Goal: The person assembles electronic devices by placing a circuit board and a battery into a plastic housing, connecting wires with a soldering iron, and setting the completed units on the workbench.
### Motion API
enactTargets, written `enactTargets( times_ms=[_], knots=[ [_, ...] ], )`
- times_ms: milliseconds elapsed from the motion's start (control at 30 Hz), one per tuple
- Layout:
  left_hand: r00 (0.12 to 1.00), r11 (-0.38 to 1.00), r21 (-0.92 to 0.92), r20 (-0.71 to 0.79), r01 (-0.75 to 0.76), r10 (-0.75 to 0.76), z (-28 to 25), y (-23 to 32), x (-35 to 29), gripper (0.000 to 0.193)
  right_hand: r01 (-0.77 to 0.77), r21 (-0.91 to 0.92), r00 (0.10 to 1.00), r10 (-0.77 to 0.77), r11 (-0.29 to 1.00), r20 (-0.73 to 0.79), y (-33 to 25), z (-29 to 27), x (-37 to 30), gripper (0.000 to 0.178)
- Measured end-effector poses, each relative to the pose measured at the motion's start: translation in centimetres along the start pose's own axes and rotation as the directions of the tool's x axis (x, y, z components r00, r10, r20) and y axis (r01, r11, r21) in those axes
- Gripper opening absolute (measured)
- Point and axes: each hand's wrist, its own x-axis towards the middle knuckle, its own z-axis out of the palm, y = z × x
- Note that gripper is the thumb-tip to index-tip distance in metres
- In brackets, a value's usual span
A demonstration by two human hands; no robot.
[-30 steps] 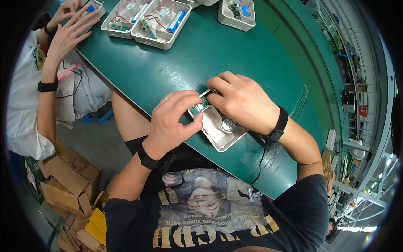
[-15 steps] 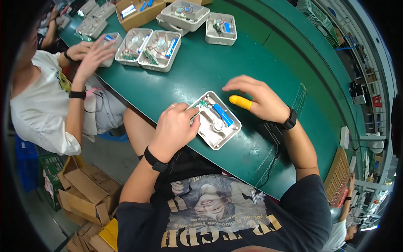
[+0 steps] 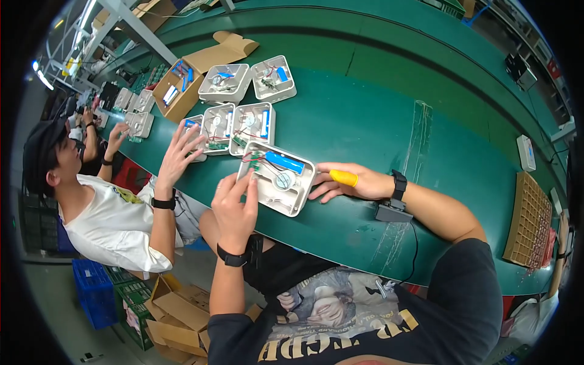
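1. The open-topped, white plastic casing (image 3: 304, 187) sits centrally, over the near edge of the green bench (image 3: 353, 131).
2. The left hand (image 3: 236, 208) pinches its wall at 8 o'clock; the right hand (image 3: 364, 184), wearing a yellow finger cover (image 3: 344, 177), touches its 3 o'clock edge with fingers extended.
3. Inside, a blue cylindrical battery (image 3: 285, 163) lies toward 12, a small green circuit board (image 3: 253, 162) toward 10.
4. More white casings (image 3: 275, 91) stand around 11 o'clock.

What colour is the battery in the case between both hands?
Blue; the battery shows best in the head view.
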Motion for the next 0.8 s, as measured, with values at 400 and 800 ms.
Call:
enactTargets(
  times_ms=[400,800],
  knots=[
    [0.999,0.974,-0.226,0.054,0.004,0.009,0.9,0.9,2.7,0.018,0.167,0.347,0.986,-0.148,0.923,-0.079,-0.3,2.1,0.8,0.043],
    [0.989,0.922,-0.379,0.150,0.077,-0.021,1.4,0.2,2.9,0.020,0.156,0.012,0.977,-0.152,0.988,-0.151,-1.1,1.6,0.7,0.028]
  ],
)
